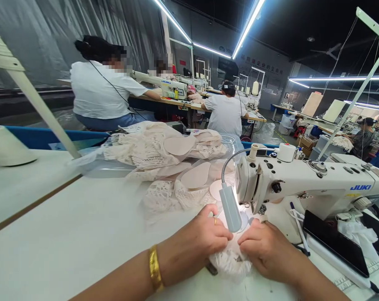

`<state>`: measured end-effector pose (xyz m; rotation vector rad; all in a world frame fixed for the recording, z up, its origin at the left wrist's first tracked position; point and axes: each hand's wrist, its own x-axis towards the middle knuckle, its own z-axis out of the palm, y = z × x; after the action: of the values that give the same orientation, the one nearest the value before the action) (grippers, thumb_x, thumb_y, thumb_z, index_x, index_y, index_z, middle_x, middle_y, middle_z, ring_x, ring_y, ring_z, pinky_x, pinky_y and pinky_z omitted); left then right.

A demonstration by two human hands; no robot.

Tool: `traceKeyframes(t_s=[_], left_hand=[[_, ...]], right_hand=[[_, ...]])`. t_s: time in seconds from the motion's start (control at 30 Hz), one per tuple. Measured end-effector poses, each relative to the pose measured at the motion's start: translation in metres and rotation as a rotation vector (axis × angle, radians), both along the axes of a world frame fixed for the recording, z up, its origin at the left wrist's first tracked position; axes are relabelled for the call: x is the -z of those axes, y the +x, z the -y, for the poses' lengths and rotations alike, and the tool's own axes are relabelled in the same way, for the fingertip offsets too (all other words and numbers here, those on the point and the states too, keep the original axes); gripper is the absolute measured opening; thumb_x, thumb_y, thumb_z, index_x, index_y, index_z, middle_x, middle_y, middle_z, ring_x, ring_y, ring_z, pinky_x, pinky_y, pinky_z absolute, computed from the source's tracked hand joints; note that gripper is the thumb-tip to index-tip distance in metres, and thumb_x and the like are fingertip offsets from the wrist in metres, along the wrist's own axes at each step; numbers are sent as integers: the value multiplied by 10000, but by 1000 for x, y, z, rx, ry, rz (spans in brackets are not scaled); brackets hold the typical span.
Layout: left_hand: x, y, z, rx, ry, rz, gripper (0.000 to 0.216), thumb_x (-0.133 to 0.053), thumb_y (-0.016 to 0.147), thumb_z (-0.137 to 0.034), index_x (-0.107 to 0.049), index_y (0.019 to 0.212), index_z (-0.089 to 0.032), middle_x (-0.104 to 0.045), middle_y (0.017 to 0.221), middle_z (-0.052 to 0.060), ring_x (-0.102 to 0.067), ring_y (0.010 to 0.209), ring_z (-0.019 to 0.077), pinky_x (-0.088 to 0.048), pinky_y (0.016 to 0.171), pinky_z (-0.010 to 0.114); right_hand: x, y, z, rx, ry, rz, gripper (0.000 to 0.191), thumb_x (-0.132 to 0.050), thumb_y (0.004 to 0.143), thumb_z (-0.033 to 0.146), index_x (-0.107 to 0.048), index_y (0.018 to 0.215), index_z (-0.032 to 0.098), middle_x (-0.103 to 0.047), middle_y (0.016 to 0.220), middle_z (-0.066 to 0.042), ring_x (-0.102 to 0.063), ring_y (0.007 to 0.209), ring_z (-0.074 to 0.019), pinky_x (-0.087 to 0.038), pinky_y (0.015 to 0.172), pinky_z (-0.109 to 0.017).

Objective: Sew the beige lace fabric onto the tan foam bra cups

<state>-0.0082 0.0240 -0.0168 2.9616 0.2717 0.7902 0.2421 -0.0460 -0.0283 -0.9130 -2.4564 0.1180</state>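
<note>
A cream lace garment piece (231,261) lies bunched at the front of the white sewing machine (289,179), below the needle area. My left hand (204,234) has its fingers curled onto the left side of the piece. On the right side, my right hand (266,248) grips the same piece with its fingers bent. Between the hands hangs a grey lamp head (230,209) on a flexible neck, lighting the fabric and covering part of it. The needle itself is hidden behind the lamp. A pale oval pad (244,221) shows partly beside the lamp.
Behind the hands lies a pile of cream lace pieces with oval pads (176,154). A black phone (336,242) and a pen (298,225) rest right of the machine. A thread cone (7,146) stands at left. Co-workers (104,88) sit at machines beyond.
</note>
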Motion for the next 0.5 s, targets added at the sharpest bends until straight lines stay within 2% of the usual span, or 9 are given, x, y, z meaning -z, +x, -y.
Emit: traceKeyframes(t_s=[0.2, 0.3, 0.5], left_hand=[[7, 6, 0, -74, 131, 107, 323, -459, 882, 95, -447, 746, -199, -663, 727, -58, -553, 627, 157, -361, 973, 429], [12, 9, 1, -125, 196, 117, 312, -475, 930, 65, -505, 765, -198, -652, 710, -45, -551, 638, 163, -386, 1005, 438], [32, 19, 3, -243, 305, 160, 346, -485, 922, 60, -469, 691, -197, -578, 623, -34, -486, 582, 149, -469, 966, 427]], right_hand=[[-1, 1, -3, 92, -19, 67, 256, -475, 869, 1, -419, 773, 232, -663, 850, 16, -480, 718, -176, -407, 756, -315], [1, 3, -4, 151, -24, 113, 243, -504, 834, -3, -479, 790, 235, -646, 829, -2, -523, 781, -206, -432, 787, -323], [5, 8, -5, 335, -36, 128, 263, -517, 808, 6, -619, 926, 218, -609, 786, -31, -543, 806, -246, -455, 749, -331]])
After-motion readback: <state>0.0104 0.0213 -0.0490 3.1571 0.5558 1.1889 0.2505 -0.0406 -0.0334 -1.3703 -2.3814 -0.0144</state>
